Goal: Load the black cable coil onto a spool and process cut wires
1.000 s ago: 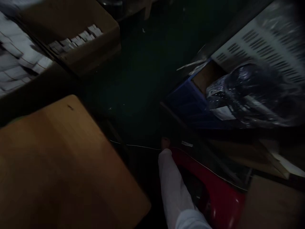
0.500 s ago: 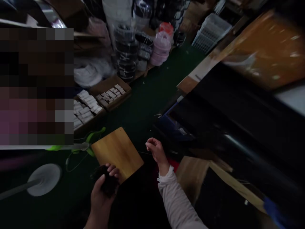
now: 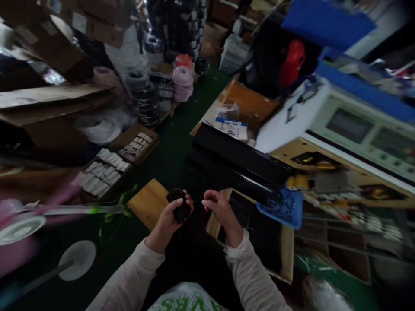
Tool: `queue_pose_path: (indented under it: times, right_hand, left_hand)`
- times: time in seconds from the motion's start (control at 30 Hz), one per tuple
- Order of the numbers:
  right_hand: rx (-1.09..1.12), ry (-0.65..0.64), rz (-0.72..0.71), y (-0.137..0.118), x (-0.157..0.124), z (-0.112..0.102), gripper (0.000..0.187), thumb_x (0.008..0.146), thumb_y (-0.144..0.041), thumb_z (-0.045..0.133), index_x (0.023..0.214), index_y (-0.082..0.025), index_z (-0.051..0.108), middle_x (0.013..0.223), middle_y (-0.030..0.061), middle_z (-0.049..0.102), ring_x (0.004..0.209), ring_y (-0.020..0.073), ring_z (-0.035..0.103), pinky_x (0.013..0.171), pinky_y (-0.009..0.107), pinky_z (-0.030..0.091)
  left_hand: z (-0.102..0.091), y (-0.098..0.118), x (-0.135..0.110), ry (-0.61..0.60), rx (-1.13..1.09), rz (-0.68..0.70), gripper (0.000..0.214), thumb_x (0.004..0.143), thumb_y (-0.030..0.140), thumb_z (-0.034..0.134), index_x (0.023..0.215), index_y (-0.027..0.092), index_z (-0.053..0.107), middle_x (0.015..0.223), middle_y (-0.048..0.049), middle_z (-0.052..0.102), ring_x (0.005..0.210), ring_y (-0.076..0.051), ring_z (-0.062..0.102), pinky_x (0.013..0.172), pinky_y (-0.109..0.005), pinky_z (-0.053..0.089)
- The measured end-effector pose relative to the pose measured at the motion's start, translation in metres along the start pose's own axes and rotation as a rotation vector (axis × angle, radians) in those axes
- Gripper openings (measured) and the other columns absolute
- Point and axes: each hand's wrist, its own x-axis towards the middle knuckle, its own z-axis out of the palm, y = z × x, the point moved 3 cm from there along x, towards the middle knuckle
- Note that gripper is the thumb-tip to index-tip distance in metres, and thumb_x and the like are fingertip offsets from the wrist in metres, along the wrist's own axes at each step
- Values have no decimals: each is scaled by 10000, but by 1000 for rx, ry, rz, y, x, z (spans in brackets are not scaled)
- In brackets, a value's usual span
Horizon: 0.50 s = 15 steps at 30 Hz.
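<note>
Item 1, nearest: left hand, pale sleeve, fingers wrapped round a dark clump. The clump sits at centre frame, raised above the floor. It is too dim for me to tell what it is made of.

Item 2: right hand, just right of the clump and not touching it. Its fingers are curled in, with thumb and forefinger pinched. I cannot tell whether anything lies between them.

Item 3: white round base on a pole, near left, on the dark green floor.

Item 4: wooden board, lying flat just left of the left hand.

Item 5: open carton with dark contents, below and right of the right hand.

Item 6: blue tray of small dark parts, resting on the carton's far right corner.

Item 7: long black roll, lying slantwise just beyond the carton.

Item 8: cartons of white packets, middle left, on the floor.

Item 9: machine with a pale control panel, right.

Item 10: stacked black cable spools, with pink spools beside them, far centre.

Item 11: red object, far right, blurred.
</note>
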Motion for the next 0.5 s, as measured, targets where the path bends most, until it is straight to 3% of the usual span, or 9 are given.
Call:
queue_pose_path:
  times: [0.23, 0.4, 0.5]
  right_hand:
    - [-136, 289, -104, -17, -92, -75, 114, 736, -277, 641, 784, -205, 567, 672, -54, 513, 621, 107, 475, 616, 242, 397]
    - [-207, 563, -161, 5, -173, -134, 92, 752, -276, 599, 792, -205, 557, 693, -50, 505, 615, 112, 465, 595, 241, 383]
    - [-326, 785, -170, 30, -236, -157, 48, 750, -230, 586, 783, -197, 576, 696, -40, 526, 639, 116, 481, 605, 232, 376]
  left_hand:
    - [46, -72, -1, -118, 159, -270, 308, 683, 93, 700, 975, 131, 609, 867, -29, 603, 760, -114, 609, 739, -260, 561]
    - [63, -137, -10, -121, 227, -439, 301, 693, 64, 666, 977, 128, 588, 860, -38, 590, 747, -110, 605, 720, -250, 570]
    - [64, -174, -29, -51, 326, -538, 312, 691, 52, 623, 988, 138, 575, 865, -45, 591, 715, -110, 606, 692, -257, 582]
